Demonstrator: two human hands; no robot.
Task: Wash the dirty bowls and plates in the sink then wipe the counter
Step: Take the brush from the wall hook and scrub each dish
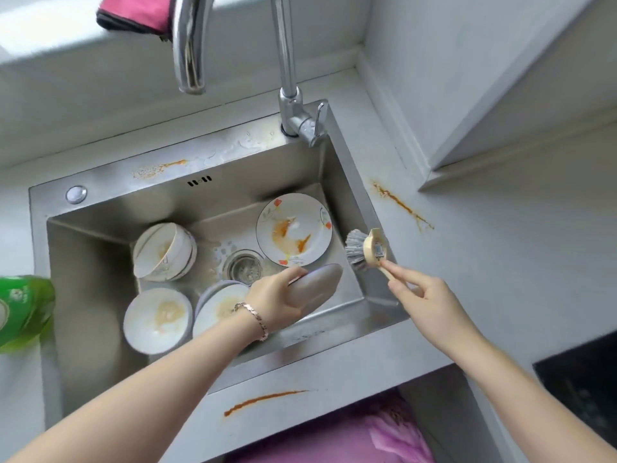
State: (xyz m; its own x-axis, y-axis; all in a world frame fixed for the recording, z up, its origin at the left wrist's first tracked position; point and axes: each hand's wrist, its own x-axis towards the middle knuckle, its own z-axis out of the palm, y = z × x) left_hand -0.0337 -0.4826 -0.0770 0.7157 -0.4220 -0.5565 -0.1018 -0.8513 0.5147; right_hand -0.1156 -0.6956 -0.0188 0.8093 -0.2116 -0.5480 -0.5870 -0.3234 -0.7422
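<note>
My left hand (278, 300) grips a grey plate (320, 287), tilted on edge inside the steel sink (100, 262). Over the sink's right rim, my right hand (422, 292) holds the handle of a dish brush (365, 249) with grey bristles pointing left. A flowered white plate (293, 228) smeared orange lies at the back right of the basin. A tipped stack of bowls (165, 251) sits at the left, a dirty white bowl (157, 319) at the front left, and stacked plates (218, 304) lie under my left wrist. The drain (243, 265) is in the middle.
A tall faucet (290, 95) rises behind the sink, its spout (190, 61) over the basin. Orange stains mark the counter at right (400, 205), the front ledge (263, 399) and the back rim (160, 168). A green soap bottle (23, 312) stands left; a pink cloth (133, 15) lies on the sill.
</note>
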